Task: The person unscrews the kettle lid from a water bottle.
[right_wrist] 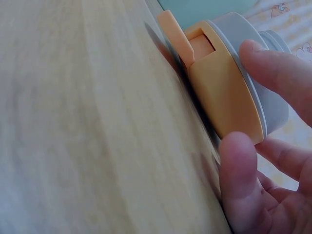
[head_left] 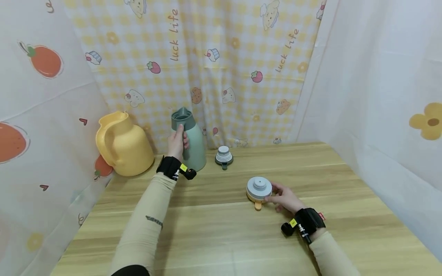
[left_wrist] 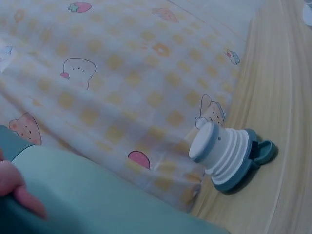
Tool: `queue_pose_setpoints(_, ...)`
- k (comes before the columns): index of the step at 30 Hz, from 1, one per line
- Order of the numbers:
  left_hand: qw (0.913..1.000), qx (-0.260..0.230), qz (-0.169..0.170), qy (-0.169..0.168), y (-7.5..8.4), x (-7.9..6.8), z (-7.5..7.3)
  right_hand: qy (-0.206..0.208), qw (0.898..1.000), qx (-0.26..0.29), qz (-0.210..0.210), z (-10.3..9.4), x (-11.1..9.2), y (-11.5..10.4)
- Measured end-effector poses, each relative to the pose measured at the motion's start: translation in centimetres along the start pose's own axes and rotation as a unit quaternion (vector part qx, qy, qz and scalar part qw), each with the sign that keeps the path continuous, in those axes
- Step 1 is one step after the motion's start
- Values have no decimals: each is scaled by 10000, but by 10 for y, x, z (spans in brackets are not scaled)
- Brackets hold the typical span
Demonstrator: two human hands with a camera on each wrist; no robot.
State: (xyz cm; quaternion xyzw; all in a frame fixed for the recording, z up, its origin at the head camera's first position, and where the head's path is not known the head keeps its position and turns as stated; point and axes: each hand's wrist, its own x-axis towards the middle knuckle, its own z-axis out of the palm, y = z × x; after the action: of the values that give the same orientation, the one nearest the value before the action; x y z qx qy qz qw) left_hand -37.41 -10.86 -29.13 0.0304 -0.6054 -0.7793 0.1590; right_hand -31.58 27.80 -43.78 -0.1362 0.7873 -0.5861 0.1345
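Note:
My left hand (head_left: 177,143) grips the handle of a pale green thermos jug (head_left: 196,149), which has a darker green collar and an uncovered mouth. The jug leans a little to the left close to the curtain. A green-and-white thermos stopper (head_left: 223,155) with stepped rings rests upturned to its right, also large in the left wrist view. Farther right, my right hand (head_left: 284,197) holds a yellow-and-grey thermos lid (head_left: 259,188) by its side, thumb at the front and a finger behind. In the right wrist view the orange tab (right_wrist: 175,36) of that lid points away from the hand.
A yellow thermos jug (head_left: 132,147) with its mouth uncovered stands tilted at the far left, against the curtain. Behind the wooden table (head_left: 214,226) hangs a checked curtain (head_left: 228,111). White printed sheets close in both sides.

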Motion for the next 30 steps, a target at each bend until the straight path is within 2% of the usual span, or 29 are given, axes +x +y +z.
queue_pose_setpoints(4,9995,-287,66,137,-16,7,3,0,10000,0,38,0,-5,0)
queue_pose_setpoints(10,9997,-148,-193,99,-18,-3,10,57,9999,-46,87,-1,-8,18)
queue_pose_setpoints(14,9996,-52,-138,242,-36,4,10,34,9999,-32,137,4,-11,20)
queue_pose_setpoints(21,9990,57,-25,436,-45,7,11,30,9997,90,219,8,-11,19)
queue_pose_setpoints(26,9995,105,-76,302,-45,6,9,29,9997,11,260,8,-8,21)
queue_pose_setpoints(30,9986,429,-291,-67,-40,8,3,1,9998,-3,220,7,-5,23)
